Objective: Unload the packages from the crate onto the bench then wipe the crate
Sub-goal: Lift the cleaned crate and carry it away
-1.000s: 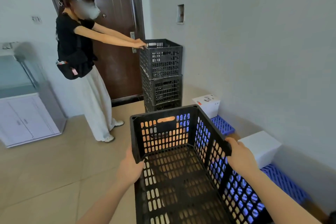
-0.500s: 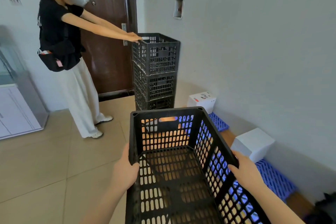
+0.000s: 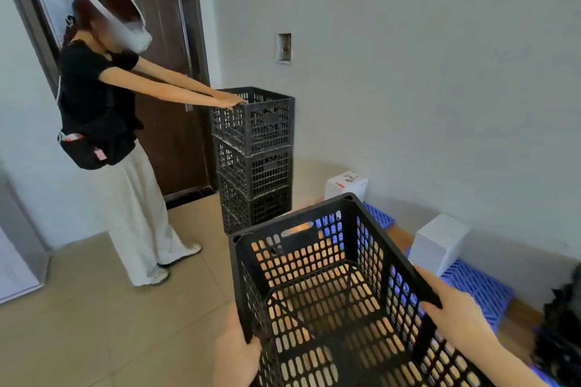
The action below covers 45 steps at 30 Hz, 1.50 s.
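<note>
Crate [image 3: 330, 286] mouth up, long axis away, both hands gripping

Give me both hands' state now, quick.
Left hand: closed on the left wall of the empty black perforated plastic crate.
Right hand: closed on its right rim.
</note>
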Each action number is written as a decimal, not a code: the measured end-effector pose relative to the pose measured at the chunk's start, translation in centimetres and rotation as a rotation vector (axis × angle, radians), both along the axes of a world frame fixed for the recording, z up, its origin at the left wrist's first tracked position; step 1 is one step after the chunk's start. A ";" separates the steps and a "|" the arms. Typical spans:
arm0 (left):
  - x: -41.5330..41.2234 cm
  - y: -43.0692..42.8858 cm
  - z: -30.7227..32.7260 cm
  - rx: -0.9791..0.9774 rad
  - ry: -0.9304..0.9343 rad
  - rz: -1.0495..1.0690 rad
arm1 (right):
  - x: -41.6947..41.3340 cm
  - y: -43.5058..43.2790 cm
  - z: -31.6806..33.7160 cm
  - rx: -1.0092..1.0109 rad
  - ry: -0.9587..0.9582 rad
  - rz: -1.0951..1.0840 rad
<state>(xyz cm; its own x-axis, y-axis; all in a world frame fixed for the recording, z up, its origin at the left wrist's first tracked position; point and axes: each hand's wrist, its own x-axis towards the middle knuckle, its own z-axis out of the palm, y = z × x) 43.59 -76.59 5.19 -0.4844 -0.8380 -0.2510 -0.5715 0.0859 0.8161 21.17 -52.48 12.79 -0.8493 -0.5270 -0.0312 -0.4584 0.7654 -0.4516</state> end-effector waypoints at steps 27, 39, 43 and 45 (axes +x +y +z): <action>12.8 18.5 17.3 -0.330 0.383 -0.386 | 23.7 27.9 12.0 -0.354 0.210 -0.435; 4.9 36.4 19.5 -0.234 0.500 -0.819 | 31.9 48.0 13.9 -0.400 0.294 -0.832; 1.7 43.0 18.9 -0.166 0.514 -0.974 | 33.7 53.8 13.7 -0.355 0.307 -0.983; -0.3 46.3 18.1 -0.126 0.516 -1.021 | 34.3 56.3 13.4 -0.345 0.307 -1.043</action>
<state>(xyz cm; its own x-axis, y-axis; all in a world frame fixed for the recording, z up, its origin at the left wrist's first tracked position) 43.29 -30.28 23.29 -0.9726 -0.0005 0.2326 0.2115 0.4138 0.8854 55.47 3.85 26.15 -0.8250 0.5004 0.2627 0.2014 0.6946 -0.6907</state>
